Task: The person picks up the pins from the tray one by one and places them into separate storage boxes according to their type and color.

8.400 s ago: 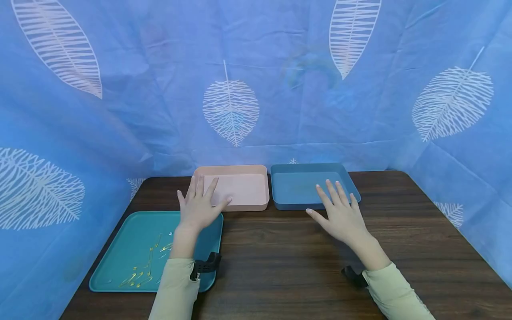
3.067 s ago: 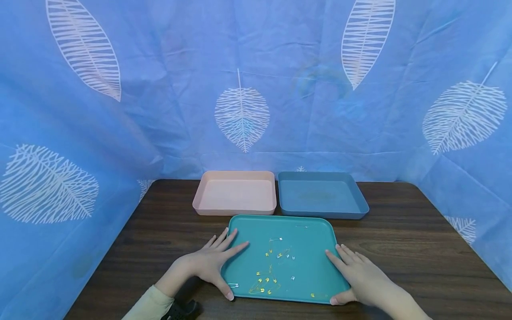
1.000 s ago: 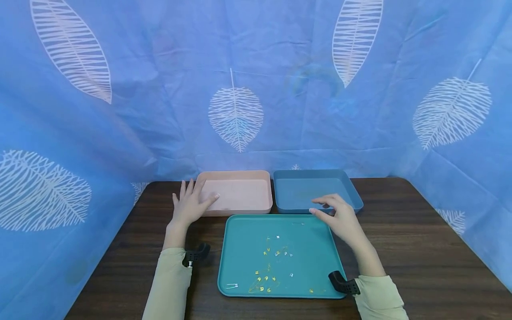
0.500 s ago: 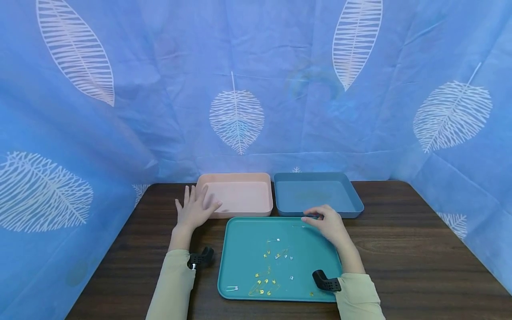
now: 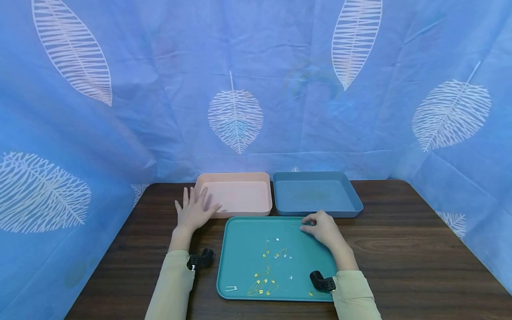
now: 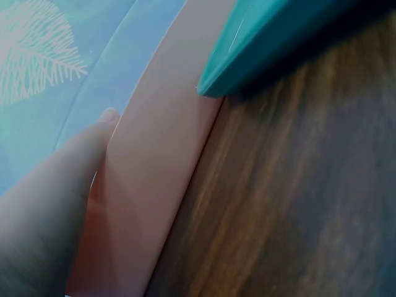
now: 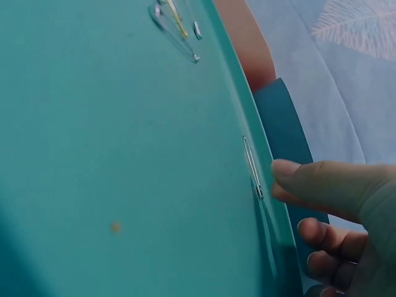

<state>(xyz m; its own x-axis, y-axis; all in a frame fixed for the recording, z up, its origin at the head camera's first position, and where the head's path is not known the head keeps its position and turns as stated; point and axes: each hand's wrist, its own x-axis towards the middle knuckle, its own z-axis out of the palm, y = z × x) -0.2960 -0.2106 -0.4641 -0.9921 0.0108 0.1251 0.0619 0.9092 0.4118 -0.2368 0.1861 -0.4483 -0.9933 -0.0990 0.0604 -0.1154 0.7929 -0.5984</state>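
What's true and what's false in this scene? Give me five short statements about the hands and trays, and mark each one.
1. The right hand is close to a silver safety pin on the teal tray. True.
2. The left hand is clenched in a fist. False: its fingers are spread, at the left end of the pink tray.
3. Gold-coloured pins lie on the teal tray. True.
4. In the head view, the pink tray stands right of the blue tray. False: it stands left of it.
5. The teal tray is nearer the person than the blue tray. True.
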